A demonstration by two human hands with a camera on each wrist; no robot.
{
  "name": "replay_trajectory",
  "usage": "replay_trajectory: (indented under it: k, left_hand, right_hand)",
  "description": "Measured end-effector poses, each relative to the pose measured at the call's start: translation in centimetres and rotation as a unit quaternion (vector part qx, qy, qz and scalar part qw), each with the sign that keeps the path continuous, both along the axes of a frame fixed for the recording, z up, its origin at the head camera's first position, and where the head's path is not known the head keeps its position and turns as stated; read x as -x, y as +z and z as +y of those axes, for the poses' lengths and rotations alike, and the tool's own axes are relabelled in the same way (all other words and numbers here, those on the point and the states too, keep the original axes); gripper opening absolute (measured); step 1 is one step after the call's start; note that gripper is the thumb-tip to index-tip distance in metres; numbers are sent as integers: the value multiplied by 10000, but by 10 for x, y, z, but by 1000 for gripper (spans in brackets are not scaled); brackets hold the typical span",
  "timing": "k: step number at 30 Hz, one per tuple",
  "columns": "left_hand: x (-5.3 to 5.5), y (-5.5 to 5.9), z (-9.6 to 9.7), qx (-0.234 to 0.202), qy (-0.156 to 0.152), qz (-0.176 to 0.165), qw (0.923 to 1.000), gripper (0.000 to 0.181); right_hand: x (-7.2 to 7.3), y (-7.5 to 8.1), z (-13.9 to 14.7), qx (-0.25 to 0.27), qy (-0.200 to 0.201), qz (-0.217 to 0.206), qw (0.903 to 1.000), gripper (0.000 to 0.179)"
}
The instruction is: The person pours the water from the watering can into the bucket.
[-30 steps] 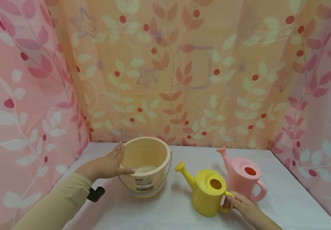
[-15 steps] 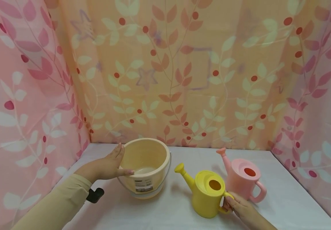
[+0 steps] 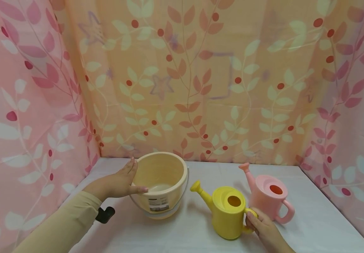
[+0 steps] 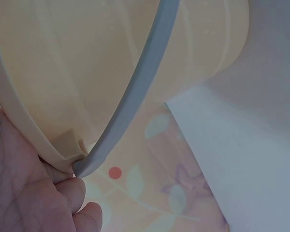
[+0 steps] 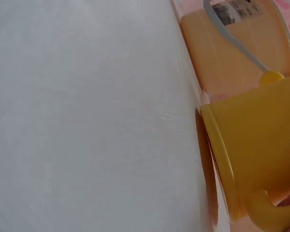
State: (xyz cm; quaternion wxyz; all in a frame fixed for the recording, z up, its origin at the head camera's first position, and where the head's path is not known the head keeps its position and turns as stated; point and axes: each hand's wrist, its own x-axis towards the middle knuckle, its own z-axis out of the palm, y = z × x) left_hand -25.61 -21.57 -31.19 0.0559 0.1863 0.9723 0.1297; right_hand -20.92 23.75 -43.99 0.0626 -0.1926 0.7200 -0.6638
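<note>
Yellow watering can [image 3: 228, 218], right hand [image 3: 264, 226] gripping handle [image 5: 267, 212]; left hand [image 3: 117, 182], straight-fingered, touches cream bucket [image 3: 158, 172].

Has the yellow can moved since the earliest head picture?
Yes, slightly. In the head view, the top of the yellow can has shifted left, toward the bucket, judged against the pink can.
</note>
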Motion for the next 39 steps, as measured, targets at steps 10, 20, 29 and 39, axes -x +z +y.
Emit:
replay_trajectory:
  k: [10, 20, 29, 39]
  left_hand:
    - [1, 0, -1, 3, 3, -2, 10000, 116]
    - [4, -4, -4, 159, -19, 59, 9999, 116]
    - [3, -4, -2, 92, -44, 70, 9999, 116]
    - [2, -1, -1, 79, -85, 73, 9999, 115]
  right_hand:
    - [-5, 8, -15, -581, -2311, -41, 9712, 27]
    - [-7, 35, -16, 13, -2064, 759, 9755, 26]
    - [-8, 60, -15, 39, -2143, 890, 9727, 27]
    - [-2, 88, -19, 407, -2117, 1625, 9629, 16]
